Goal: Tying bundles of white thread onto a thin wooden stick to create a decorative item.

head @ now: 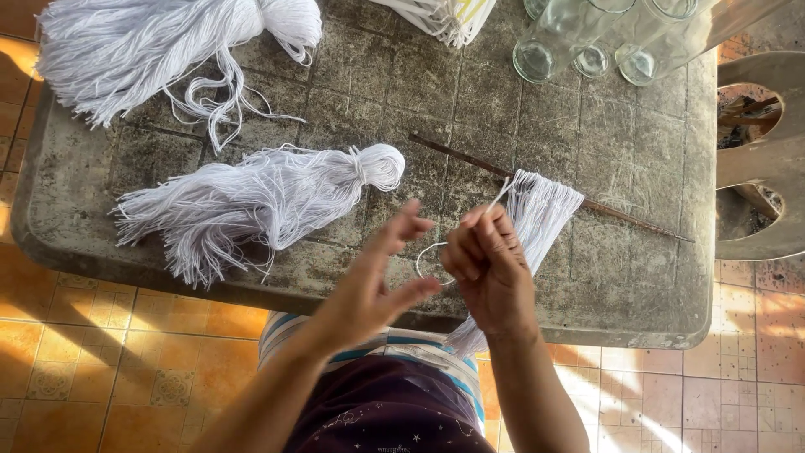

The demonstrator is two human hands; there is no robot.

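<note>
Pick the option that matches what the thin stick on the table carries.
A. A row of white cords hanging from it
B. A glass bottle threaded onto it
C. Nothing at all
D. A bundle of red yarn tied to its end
A: white cords hang in a row from the stick lying across the table, and the right hand pinches one strand.

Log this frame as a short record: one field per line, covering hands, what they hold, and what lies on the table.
left hand: open, fingers spread, beside a loop of white cord
right hand: pinching the white cord
stick: thin, brown, lying aslant on the table, a fringe of white cords hanging from it
table: grey, weathered stone
yarn bundles: one tied bundle mid-table, a larger one at the far left
glass jars: clear, far right corner
</note>
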